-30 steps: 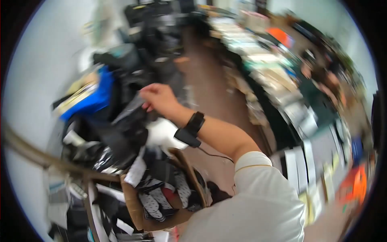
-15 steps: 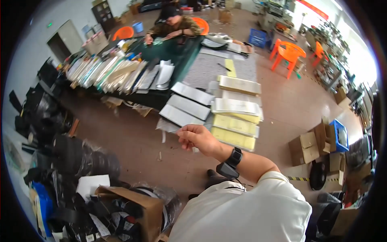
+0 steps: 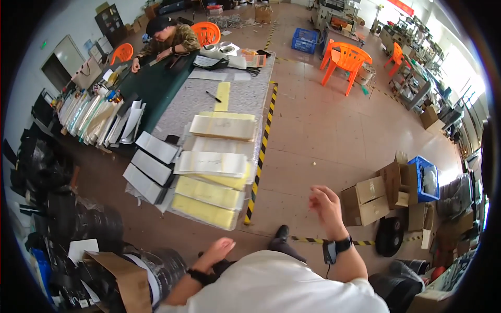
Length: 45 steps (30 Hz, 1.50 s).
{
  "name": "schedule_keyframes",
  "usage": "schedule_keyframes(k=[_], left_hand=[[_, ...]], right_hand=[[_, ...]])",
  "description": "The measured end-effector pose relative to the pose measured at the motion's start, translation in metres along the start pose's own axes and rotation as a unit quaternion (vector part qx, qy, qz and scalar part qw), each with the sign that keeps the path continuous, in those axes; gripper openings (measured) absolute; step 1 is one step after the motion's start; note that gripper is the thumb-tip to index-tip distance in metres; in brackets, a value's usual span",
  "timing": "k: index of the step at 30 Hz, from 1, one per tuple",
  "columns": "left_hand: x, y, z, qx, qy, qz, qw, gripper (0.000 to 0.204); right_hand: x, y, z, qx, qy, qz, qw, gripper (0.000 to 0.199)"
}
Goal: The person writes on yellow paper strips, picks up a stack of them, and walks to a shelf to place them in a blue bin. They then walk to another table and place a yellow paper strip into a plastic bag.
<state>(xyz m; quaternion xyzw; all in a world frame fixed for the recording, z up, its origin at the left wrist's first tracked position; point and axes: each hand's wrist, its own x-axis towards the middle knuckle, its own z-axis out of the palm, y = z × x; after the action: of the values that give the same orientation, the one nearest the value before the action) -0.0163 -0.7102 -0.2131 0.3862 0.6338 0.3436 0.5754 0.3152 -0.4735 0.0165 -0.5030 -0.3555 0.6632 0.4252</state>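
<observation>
My right hand [image 3: 324, 206] hangs over the brown floor, right of the table, with its fingers loosely bent and apart and nothing in it. A black device is strapped to that wrist. Low in front of my body is my left hand [image 3: 218, 251], its fingers loosely stretched and holding nothing. Nearest to it on the table lie yellow paper sheets [image 3: 203, 209] under a clear cover. Behind these are a stack of white paper strips [image 3: 211, 163] and another bundle of pale strips [image 3: 223, 127]. Grey-white panels [image 3: 141, 182] lie along the left side.
A person [image 3: 167, 41] sits at the dark green tabletop [image 3: 151, 86]. Striped tape [image 3: 263, 156] runs beside the table. Cardboard boxes [image 3: 365, 201] and a blue crate [image 3: 424, 178] stand right, an orange chair [image 3: 348, 62] farther off. Black rolls [image 3: 94, 224] crowd the left.
My view has turned right, so the table sits farther left. My right hand has moved away from the table's near edge to over the floor, and my left hand has come into view.
</observation>
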Motion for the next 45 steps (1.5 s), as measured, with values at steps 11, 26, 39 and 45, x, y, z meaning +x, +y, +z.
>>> schedule_keyframes(k=[11,26,39,45], left_hand=[[0.287,0.374,0.073,0.173,0.092,0.239,0.951,0.041],[0.549,0.372,-0.11,0.462,0.375,-0.132,0.793,0.031],[0.587,0.363,-0.093,0.467,0.439,-0.238,0.73,0.024],[0.597,0.397,-0.076,0.416,0.492,-0.289,0.708,0.015]], right_hand=[[0.036,-0.031,-0.216,0.061,0.166,-0.046,0.983,0.019],[0.338,-0.137,-0.233,0.025,0.108,0.017,0.994,0.019],[0.616,-0.223,-0.188,-0.097,-0.084,0.13,0.983,0.023],[0.735,-0.267,-0.198,-0.116,-0.142,0.124,0.975,0.023]])
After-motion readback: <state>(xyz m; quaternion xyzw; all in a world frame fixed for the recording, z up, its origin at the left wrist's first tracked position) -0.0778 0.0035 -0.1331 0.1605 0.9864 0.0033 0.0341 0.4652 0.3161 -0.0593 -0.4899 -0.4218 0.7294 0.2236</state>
